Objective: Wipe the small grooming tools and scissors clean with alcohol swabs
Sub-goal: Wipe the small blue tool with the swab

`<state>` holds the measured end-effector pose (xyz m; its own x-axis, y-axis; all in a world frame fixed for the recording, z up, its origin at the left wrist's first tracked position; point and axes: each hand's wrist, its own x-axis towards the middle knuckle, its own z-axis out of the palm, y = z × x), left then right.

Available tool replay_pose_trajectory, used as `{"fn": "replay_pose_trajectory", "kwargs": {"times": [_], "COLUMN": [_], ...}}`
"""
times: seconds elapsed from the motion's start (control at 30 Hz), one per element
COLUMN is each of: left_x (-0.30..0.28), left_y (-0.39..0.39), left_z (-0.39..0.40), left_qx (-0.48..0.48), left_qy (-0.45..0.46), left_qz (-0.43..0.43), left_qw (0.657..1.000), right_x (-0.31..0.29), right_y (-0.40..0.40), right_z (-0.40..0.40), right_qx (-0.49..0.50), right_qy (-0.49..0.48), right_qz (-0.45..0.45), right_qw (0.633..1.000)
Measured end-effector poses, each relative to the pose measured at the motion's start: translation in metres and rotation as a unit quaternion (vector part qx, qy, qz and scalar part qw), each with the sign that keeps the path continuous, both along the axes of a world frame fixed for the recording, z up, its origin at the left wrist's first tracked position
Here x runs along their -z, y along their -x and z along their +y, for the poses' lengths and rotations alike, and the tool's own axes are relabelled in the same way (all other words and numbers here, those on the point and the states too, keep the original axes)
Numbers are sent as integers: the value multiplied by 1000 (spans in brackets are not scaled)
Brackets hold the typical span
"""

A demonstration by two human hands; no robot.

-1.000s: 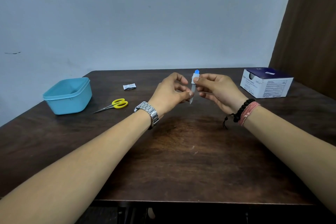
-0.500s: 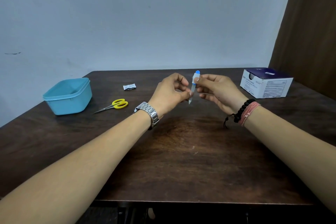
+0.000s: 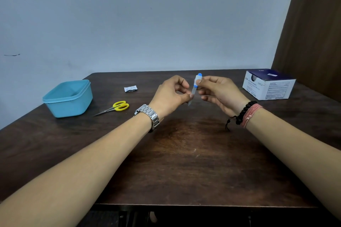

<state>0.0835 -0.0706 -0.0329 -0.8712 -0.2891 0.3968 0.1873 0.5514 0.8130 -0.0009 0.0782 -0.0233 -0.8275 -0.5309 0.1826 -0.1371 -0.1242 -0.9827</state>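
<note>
A: Where is the tool now, and who holds it?

B: The small file with the blue end stands almost upright above the middle of the table. The left hand pinches its lower metal part between thumb and fingers; the grip is closed on it. I think this hand only keeps it steady.

A: And the right hand?

B: Its thumb and first finger pinch a white swab around the upper part, just under the blue tip. The other fingers are loosely spread. Probably it holds so to rub along the file.

A: What about the scissors?

B: They lie flat on the table with yellow handles, beside the blue container, well apart from both hands. A small torn packet lies behind them. The box of swabs sits at the right, near the wiping hand, I guess for easy reach.
</note>
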Motion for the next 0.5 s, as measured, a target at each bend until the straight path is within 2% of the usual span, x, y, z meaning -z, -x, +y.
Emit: {"fn": "replay_pose_trajectory", "kwargs": {"times": [0.27,0.5], "left_x": [0,-1], "left_y": [-2,-1], "left_z": [4,0], "left_qx": [9,-6], "left_qy": [24,21], "left_qz": [-7,6], "left_qw": [1000,1000], "right_x": [-3,4], "right_y": [4,-3], "right_z": [3,-2], "right_qx": [25,-18], "right_qy": [22,-30], "right_qz": [2,16], "right_qw": [999,999]}}
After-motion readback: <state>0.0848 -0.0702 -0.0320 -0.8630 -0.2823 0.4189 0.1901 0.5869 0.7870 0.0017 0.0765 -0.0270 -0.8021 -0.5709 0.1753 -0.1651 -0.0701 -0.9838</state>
